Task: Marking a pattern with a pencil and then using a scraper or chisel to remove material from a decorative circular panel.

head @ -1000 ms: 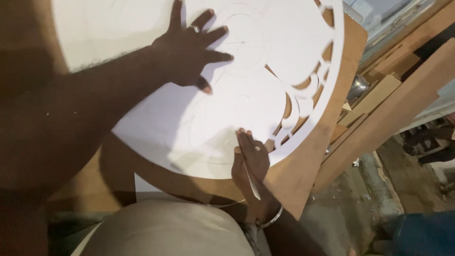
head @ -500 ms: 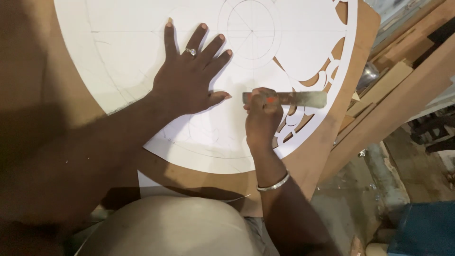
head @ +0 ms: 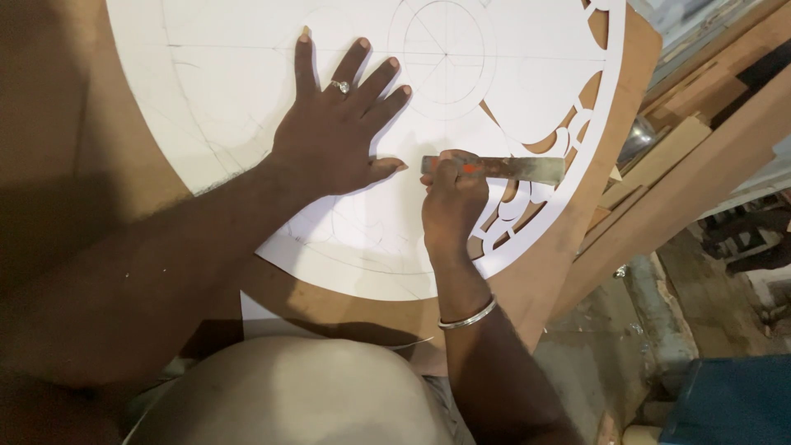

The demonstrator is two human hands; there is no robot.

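A large white round paper template (head: 247,99) with pencilled circles and cut-out curls at its right edge lies on a brown board (head: 593,222). My left hand (head: 338,132), a ring on one finger, presses flat on the template with fingers spread. My right hand (head: 453,202), a metal bangle at the wrist, grips a thin orange-marked cutting tool against a metal ruler (head: 511,169). The ruler lies level across the template, just right of my left thumb, over the cut-out area.
Wooden planks (head: 684,165) lean to the right of the board. Below them is a dusty floor with a pipe (head: 651,305) and a blue box (head: 733,400) at the bottom right. My pale-clothed lap (head: 297,395) fills the bottom middle.
My right hand has come up from the template's lower edge and now holds a tool at a metal ruler laid across the cut-outs. My left hand shifted slightly and stays pressed flat.
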